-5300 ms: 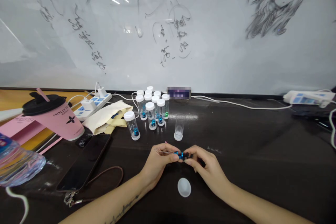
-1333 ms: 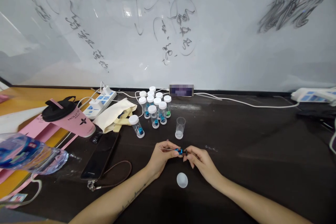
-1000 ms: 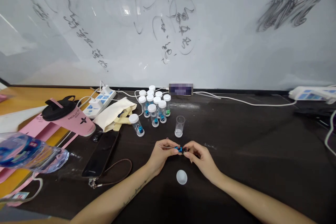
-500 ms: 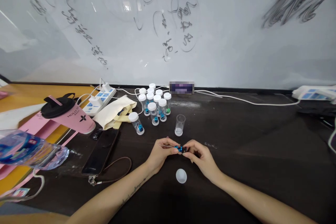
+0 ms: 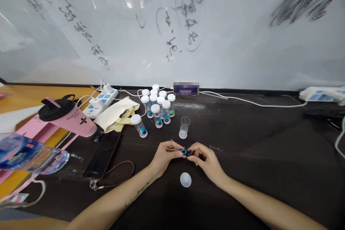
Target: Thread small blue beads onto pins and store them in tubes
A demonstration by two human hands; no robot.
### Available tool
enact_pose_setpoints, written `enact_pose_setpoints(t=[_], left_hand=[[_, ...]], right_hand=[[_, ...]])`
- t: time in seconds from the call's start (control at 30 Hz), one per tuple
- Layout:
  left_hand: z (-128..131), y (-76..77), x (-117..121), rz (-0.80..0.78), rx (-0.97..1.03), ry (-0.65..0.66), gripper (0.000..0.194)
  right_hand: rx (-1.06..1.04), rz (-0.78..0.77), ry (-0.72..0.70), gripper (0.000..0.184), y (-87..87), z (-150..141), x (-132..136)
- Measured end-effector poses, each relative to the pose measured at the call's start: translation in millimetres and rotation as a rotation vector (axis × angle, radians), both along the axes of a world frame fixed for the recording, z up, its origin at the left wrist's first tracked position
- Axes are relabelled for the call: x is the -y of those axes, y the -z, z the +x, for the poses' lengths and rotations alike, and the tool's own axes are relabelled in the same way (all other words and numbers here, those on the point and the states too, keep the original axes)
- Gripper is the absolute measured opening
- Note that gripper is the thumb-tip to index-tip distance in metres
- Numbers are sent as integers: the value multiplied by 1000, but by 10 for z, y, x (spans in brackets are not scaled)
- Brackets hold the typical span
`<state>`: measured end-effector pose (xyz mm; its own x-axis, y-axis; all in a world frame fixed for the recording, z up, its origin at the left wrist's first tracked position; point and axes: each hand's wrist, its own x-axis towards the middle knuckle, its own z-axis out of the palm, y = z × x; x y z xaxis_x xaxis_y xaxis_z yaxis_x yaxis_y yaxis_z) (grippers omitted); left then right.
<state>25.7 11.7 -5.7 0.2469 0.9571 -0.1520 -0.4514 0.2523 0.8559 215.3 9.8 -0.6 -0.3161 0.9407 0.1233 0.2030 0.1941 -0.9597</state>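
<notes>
My left hand (image 5: 165, 157) pinches a small blue part (image 5: 183, 152) between thumb and fingers. A thin pale strand or stick runs from it across the fingers. Meeting it end to end, a small black piece (image 5: 189, 153) is pinched by my right hand (image 5: 206, 160); whether the two are joined I cannot tell. Just beyond the hands stands an uncapped clear tube (image 5: 184, 126) with a white base. A white cap (image 5: 185, 179) lies on the dark table nearer to me. Several white-capped tubes (image 5: 156, 116) with small blue or green parts inside stand behind, to the left.
One capped tube (image 5: 140, 126) stands apart, leaning in view. To the left are a phone (image 5: 102, 156) with a wrist strap, a cloth pouch (image 5: 115, 115), a power strip (image 5: 101, 104), a pink cup (image 5: 78, 118) and a water bottle (image 5: 32, 152). A whiteboard (image 5: 229, 43) rises behind the table (image 5: 256, 140).
The view has shifted very slightly. Both hands keep nearly the same pose, with slightly more of the black piece showing between the fingertips.
</notes>
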Motion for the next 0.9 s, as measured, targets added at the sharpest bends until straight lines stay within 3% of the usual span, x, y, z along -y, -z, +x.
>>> enact_pose_setpoints(t=[0.6, 0.9], left_hand=[[4, 0, 6, 7, -1, 2, 20], [-2, 35, -7, 2, 15, -6, 20]], right_hand=[[-7, -43, -35, 25, 16, 5, -17], [-36, 6, -27, 13, 9, -1, -5]])
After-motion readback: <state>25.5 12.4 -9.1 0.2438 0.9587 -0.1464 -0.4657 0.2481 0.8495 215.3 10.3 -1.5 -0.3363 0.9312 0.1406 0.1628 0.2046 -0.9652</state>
